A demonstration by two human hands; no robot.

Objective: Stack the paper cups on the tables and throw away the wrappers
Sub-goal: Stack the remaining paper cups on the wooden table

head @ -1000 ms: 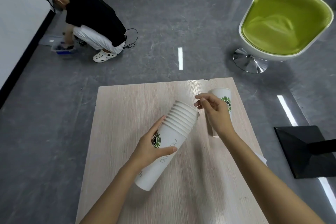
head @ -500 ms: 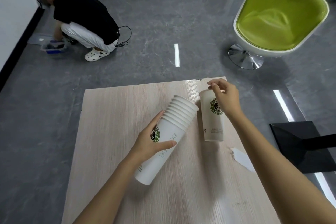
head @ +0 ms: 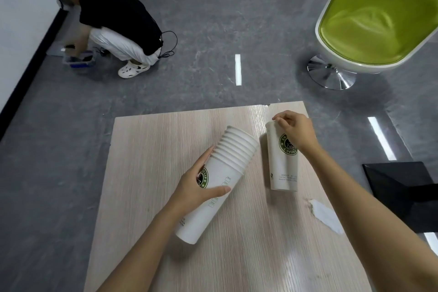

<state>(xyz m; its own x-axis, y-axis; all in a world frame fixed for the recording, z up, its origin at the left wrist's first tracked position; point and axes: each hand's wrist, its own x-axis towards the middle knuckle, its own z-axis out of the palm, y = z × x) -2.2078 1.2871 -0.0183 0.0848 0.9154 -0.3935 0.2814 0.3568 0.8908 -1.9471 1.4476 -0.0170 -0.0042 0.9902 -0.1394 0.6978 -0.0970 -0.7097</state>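
Near edge of the table point(head: 147, 173) to far. The stack of cups point(head: 227, 166) is leaning, base toward the viewer, open mouth pointing away and rightward. The left hand point(head: 199, 187) is wrapping its thumb and fingers round the stack's middle. A wrapper point(head: 326, 217) is lying flat near the right edge, apart from both hands. Just right of the stack's mouth, the single cup point(head: 282, 163) is running near-to-far, and the right hand point(head: 296, 130) is pinching its far rim with curled fingertips. Nesting is probably depending on raising the cup's base above that mouth and carrying it leftward.
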